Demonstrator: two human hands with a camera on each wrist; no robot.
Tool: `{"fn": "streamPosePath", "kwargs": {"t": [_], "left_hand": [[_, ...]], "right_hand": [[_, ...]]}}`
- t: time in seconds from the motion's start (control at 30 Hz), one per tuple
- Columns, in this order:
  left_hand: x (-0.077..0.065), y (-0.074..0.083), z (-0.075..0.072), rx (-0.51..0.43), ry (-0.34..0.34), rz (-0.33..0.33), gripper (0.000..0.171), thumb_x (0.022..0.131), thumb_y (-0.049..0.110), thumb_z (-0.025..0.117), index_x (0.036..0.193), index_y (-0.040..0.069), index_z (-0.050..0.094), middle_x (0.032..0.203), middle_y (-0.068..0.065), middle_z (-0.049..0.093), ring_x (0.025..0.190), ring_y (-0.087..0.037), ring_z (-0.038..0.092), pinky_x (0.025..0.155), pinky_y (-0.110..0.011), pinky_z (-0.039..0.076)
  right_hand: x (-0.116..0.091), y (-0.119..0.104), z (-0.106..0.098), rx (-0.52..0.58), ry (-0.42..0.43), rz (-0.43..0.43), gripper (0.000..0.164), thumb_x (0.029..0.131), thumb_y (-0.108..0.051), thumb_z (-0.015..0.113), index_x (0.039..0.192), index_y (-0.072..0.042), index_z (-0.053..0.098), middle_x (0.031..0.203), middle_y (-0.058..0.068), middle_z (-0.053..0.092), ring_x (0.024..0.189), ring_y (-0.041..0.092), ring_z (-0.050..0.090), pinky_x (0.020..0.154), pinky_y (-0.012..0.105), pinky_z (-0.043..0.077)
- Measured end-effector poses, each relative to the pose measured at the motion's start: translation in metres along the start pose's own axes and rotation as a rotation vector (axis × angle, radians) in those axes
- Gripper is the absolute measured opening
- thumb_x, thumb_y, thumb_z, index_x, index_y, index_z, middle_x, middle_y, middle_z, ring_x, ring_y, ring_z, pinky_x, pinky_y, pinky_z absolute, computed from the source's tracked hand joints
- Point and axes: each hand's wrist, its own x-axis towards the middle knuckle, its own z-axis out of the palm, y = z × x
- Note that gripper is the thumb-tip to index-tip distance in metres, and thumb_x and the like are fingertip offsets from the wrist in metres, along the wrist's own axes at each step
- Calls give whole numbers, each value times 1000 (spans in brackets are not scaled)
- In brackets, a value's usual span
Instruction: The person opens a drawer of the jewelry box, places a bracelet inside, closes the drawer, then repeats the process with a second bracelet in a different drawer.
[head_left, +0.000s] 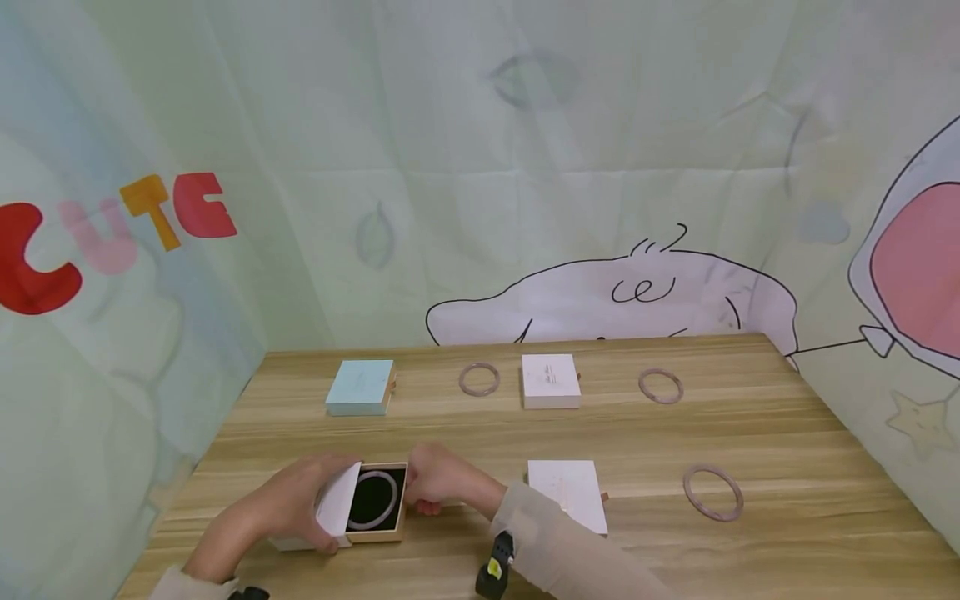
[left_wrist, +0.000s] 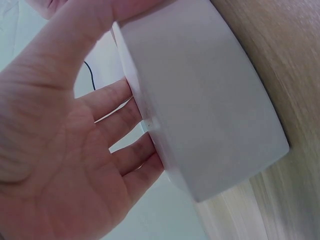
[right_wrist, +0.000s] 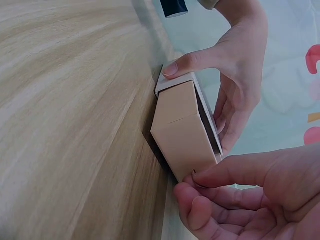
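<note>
The white sleeve (head_left: 339,498) is gripped by the left hand (head_left: 298,500). To the sleeve's right the drawer (head_left: 378,537) is seen projecting, its small pull (right_wrist: 194,172) pinched by the right hand (head_left: 438,479); the bangle (head_left: 395,497) is cradled inside, just right of the sleeve, between both hands.

Head cam: above counter (head_left: 465,429), facing fwd/down, wide. L wrist: v. close on white box sleeve (left_wrist: 200,100). R wrist: close, facing tan drawer (right_wrist: 181,140); both shared w/ head.
</note>
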Motion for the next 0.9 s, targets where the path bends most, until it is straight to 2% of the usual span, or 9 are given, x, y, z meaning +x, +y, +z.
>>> {"fn": "streamPosePath", "kwargs": {"t": [0.4,0.63,0.9], "left_hand": [[-2,0,1,7,15,11,96,47,33,99,127,-1,59,120,-8,62,100,-23,55,80,-36,47],[-2,1,0,-8,-9,-32,98,48,32,99,130,-3,58,123,-11,61,102,-25,55,81,-39,48],[-1,1,-1,-21,-24,-42,100,49,32,99,131,-5,56,124,-13,61,103,-27,55,82,-41,47]], "right_hand": [[2,0,5,1,8,-3,27,81,12,66,56,5,61,49,11,59,36,12,49,40,21,44],[3,0,6,2,19,1,28,83,10,66,56,3,61,47,6,57,37,11,48,40,20,42],[6,0,8,5,29,18,28,82,10,66,56,1,59,45,2,54,36,10,47,39,20,41]]}}
